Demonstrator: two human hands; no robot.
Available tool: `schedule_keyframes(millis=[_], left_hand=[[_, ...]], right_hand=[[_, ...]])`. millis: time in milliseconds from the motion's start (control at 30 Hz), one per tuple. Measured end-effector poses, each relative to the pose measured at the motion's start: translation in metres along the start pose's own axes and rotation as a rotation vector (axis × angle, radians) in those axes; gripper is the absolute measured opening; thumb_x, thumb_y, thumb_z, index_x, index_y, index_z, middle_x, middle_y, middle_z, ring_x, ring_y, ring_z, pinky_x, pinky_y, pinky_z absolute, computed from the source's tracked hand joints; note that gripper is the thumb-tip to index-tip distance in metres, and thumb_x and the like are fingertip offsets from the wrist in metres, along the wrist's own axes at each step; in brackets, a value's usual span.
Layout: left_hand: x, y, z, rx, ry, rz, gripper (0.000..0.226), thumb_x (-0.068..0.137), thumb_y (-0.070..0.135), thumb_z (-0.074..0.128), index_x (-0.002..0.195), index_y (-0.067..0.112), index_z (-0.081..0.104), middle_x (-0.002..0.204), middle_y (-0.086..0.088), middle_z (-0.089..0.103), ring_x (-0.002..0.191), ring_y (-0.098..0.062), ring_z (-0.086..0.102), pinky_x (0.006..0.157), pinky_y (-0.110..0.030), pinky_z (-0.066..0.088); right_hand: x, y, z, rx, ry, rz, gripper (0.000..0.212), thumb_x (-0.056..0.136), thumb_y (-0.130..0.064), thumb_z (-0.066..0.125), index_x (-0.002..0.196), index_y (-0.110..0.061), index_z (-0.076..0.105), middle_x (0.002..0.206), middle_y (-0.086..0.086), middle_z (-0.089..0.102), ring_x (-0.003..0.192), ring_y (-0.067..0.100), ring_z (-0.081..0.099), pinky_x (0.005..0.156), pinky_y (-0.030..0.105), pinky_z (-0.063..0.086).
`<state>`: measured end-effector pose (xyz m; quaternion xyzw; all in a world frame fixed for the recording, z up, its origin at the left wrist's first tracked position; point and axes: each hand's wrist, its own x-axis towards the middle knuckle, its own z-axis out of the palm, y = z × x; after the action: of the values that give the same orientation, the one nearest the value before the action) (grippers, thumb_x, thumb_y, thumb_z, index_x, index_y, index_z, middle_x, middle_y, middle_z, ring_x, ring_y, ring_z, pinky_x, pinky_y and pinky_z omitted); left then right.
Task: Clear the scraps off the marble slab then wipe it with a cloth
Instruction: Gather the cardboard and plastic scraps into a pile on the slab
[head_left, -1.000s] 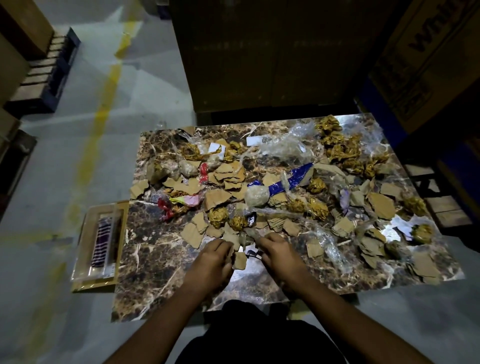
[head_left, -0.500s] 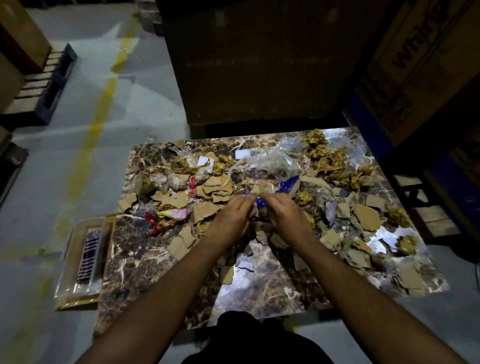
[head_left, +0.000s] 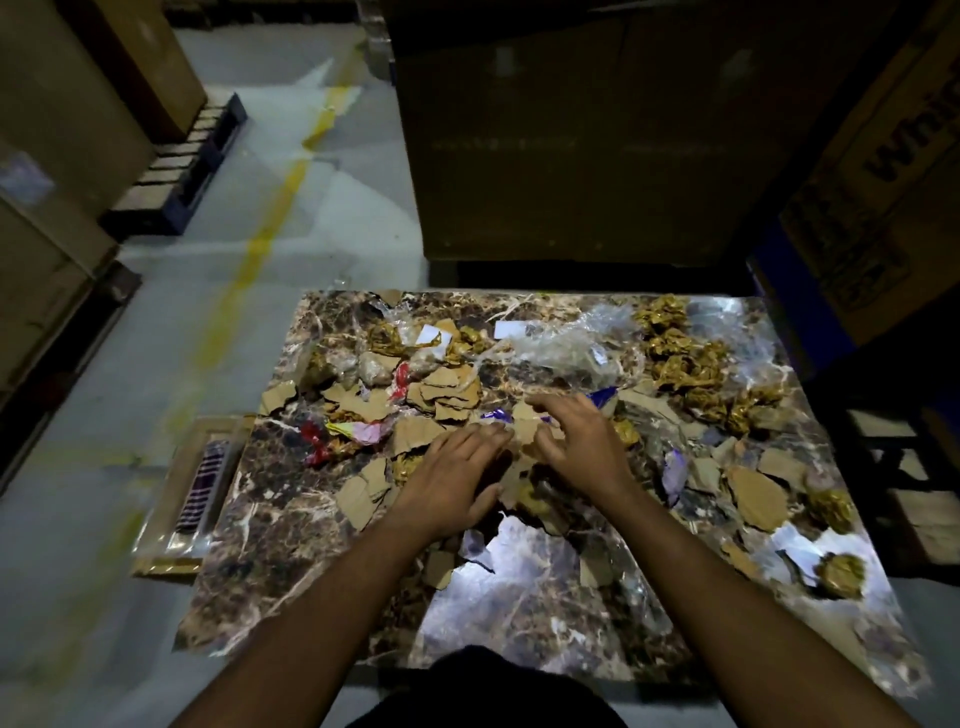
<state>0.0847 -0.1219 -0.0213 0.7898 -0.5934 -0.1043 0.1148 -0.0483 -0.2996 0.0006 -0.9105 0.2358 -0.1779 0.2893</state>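
Observation:
A brown veined marble slab (head_left: 270, 561) fills the middle of the view, littered with torn cardboard scraps (head_left: 452, 395), crumpled gold foil balls (head_left: 680, 358), clear plastic wrap (head_left: 566, 348), a blue wrapper (head_left: 602, 397) and red wrappers (head_left: 314, 447). My left hand (head_left: 452, 478) lies flat with straight fingers on cardboard pieces at the slab's centre. Just right of it, my right hand (head_left: 582, 441) rests with spread fingers on the scraps by the blue wrapper. Neither hand grips anything. No cloth is in view.
A flat wooden-framed tray with a striped item (head_left: 200, 483) lies on the floor at the slab's left edge. Large cardboard boxes (head_left: 571, 135) stand behind the slab and at the right. A pallet (head_left: 182, 166) sits far left on the grey floor.
Both hands moved from the slab's near edge up into the scrap pile, pinched together there, then spread out flat over the cardboard pieces.

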Motion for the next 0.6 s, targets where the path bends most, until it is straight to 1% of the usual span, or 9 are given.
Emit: schedule_keyframes(millis=[33,100,233,300,333,400,500,600], left_hand=[[-0.003,-0.001,-0.002,-0.009,0.032,-0.017,0.071,0.099,0.046,0.05,0.159,0.028,0.018,0.163,0.002,0.029,0.15,-0.019,0.02,0.121,-0.042,0.018],[-0.011,-0.007,-0.005,-0.045,0.088,-0.051,0.068,0.098,0.043,0.05,0.159,0.028,0.022,0.161,0.003,0.032,0.148,-0.019,0.024,0.118,-0.043,0.024],[-0.031,-0.04,-0.018,-0.076,0.166,-0.145,0.064,0.099,0.043,0.047,0.158,0.026,0.027,0.159,0.003,0.036,0.145,-0.019,0.028,0.117,-0.044,0.029],[-0.038,-0.068,-0.03,-0.071,0.191,-0.186,0.063,0.098,0.043,0.046,0.156,0.025,0.029,0.158,0.002,0.037,0.144,-0.02,0.03,0.117,-0.045,0.033],[-0.041,-0.083,-0.036,-0.069,0.197,-0.208,0.063,0.097,0.044,0.043,0.155,0.024,0.031,0.157,0.0,0.039,0.144,-0.021,0.032,0.117,-0.046,0.034],[-0.047,-0.114,-0.046,-0.066,0.202,-0.257,0.065,0.096,0.049,0.037,0.155,0.021,0.033,0.156,-0.003,0.04,0.143,-0.024,0.034,0.115,-0.048,0.034],[-0.055,-0.169,-0.062,-0.069,0.228,-0.315,0.066,0.094,0.05,0.044,0.154,0.023,0.034,0.157,-0.003,0.039,0.142,-0.028,0.034,0.115,-0.049,0.035],[-0.059,-0.222,-0.074,-0.043,0.24,-0.354,0.069,0.092,0.052,0.048,0.153,0.022,0.035,0.159,-0.004,0.035,0.14,-0.031,0.032,0.112,-0.05,0.033]], right_hand=[[0.008,-0.003,0.004,0.012,-0.005,-0.026,0.036,0.092,-0.015,0.062,0.128,-0.023,0.066,0.113,-0.002,0.068,0.103,0.015,0.058,0.077,0.029,0.048],[0.025,-0.012,0.014,0.027,-0.014,-0.086,0.035,0.092,-0.014,0.063,0.126,-0.019,0.067,0.112,0.001,0.069,0.102,0.018,0.06,0.077,0.032,0.051],[0.056,-0.042,0.047,0.021,-0.081,-0.134,0.038,0.091,-0.017,0.062,0.129,-0.018,0.066,0.118,0.004,0.07,0.108,0.022,0.058,0.083,0.039,0.055],[0.073,-0.059,0.066,-0.015,-0.144,-0.175,0.042,0.091,-0.022,0.06,0.133,-0.019,0.063,0.125,0.003,0.068,0.116,0.023,0.055,0.09,0.04,0.052],[0.082,-0.068,0.077,-0.038,-0.171,-0.196,0.044,0.09,-0.023,0.059,0.134,-0.021,0.062,0.127,0.001,0.067,0.118,0.023,0.053,0.092,0.039,0.051],[0.097,-0.083,0.096,-0.063,-0.202,-0.221,0.044,0.09,-0.025,0.06,0.134,-0.023,0.061,0.127,0.0,0.066,0.118,0.022,0.051,0.091,0.037,0.047],[0.125,-0.108,0.127,-0.106,-0.212,-0.212,0.044,0.089,-0.031,0.063,0.132,-0.022,0.062,0.126,0.001,0.064,0.116,0.024,0.05,0.093,0.039,0.047],[0.16,-0.126,0.153,-0.193,-0.237,-0.206,0.048,0.089,-0.036,0.066,0.134,-0.021,0.061,0.133,0.005,0.061,0.121,0.028,0.05,0.098,0.042,0.046]])
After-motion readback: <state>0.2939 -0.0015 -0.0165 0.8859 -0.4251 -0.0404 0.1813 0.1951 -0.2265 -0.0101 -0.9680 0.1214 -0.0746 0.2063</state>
